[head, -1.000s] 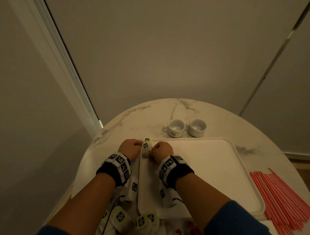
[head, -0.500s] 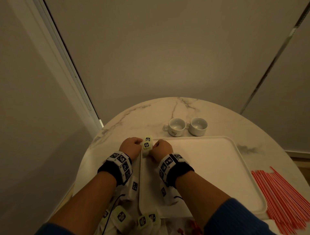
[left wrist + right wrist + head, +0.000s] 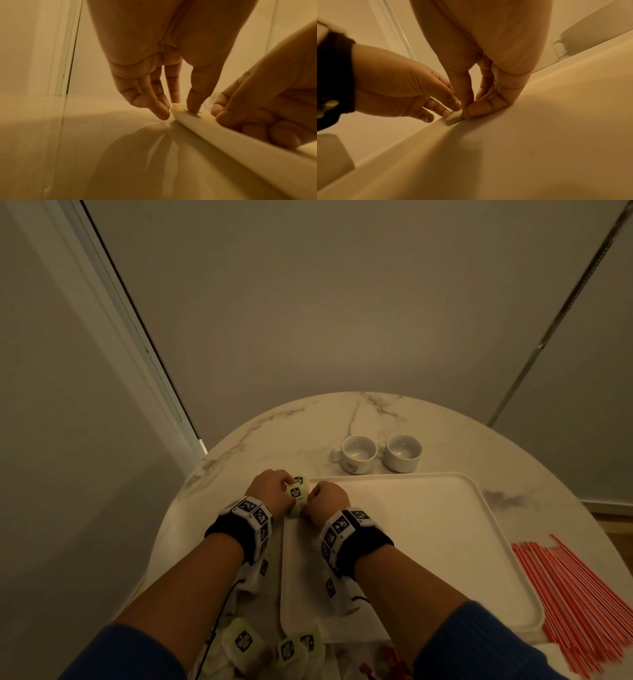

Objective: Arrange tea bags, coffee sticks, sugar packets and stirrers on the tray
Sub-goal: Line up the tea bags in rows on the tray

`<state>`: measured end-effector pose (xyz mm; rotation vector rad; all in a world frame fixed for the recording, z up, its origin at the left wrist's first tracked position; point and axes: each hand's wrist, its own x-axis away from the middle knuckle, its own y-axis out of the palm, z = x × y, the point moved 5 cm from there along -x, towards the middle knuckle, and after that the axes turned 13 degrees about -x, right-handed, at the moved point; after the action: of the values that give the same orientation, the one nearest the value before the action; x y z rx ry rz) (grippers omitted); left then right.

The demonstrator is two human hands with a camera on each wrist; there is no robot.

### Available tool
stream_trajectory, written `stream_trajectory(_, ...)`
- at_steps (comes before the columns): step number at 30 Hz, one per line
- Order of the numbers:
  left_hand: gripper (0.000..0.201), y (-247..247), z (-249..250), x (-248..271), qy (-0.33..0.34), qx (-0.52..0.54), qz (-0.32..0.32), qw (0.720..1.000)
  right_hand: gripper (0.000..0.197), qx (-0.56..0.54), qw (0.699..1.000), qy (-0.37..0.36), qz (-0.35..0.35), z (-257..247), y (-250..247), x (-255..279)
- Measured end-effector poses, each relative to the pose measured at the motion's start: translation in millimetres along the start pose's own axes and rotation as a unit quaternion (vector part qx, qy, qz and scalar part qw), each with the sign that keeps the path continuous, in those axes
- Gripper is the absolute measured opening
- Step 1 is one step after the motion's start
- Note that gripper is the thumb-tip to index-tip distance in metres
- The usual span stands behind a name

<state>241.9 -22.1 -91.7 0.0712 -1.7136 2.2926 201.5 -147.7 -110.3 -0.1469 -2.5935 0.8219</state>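
White marble makes the round table, the biggest thing in view. On it lies a white tray, wide from left to right. The tray holds almost nothing: only a small stack of tea bags sits at its far left corner, right by the rim. Its long side runs from near to far.

Both hands meet at that corner. The left hand comes from the left, over the table, and its thumb presses down on top of the stack while a finger touches the stack's side. The right hand comes from the right, over the tray, and its thumb and fingers pinch the other side. The stack is between the two hands, and both are just as near to it. I think they are squaring the stack so it sits straight along the rim.

Two white cups stand on the table just past the far rim of the tray. Both cups look empty.

Red stirrers lie in a big pile on the table to the right of the tray.

More tea bags wait on the table at the near left, close to the arms. I cannot make out any coffee sticks or sugar packets for sure.
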Motion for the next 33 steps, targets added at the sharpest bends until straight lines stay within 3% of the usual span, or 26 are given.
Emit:
stream_trajectory(10, 0.046, 6.3, -0.6, 2.3, 0.026, -0.043, -0.002, 0.999, 0.006, -0.003, 1.000, -0.005, 0.005, -1.5, -1.2, 4.5)
stream_trajectory(14, 0.046, 5.7, 0.0, 2.0, 0.028, -0.043, 0.000, 0.999, 0.020, -0.006, 1.000, -0.004, 0.004, -1.4, -1.1, 3.9)
stream_trajectory(21, 0.044, 0.2, 1.8, 4.7, 0.028, -0.012, 0.004, 1.000, 0.012, -0.026, 0.999, 0.018, -0.005, 0.1, 1.9, 3.5)
stream_trajectory(23, 0.043, -2.5, 1.3, 5.8, 0.022, 0.008, 0.004, 1.000, 0.021, -0.038, 0.999, 0.034, -0.009, 2.3, 4.0, 2.7)
stream_trajectory(33, 0.048, -3.4, -2.5, 8.2, 0.001, 0.042, -0.010, 0.999, 0.023, -0.050, 0.997, 0.059, -0.008, 4.4, 5.4, 1.5)
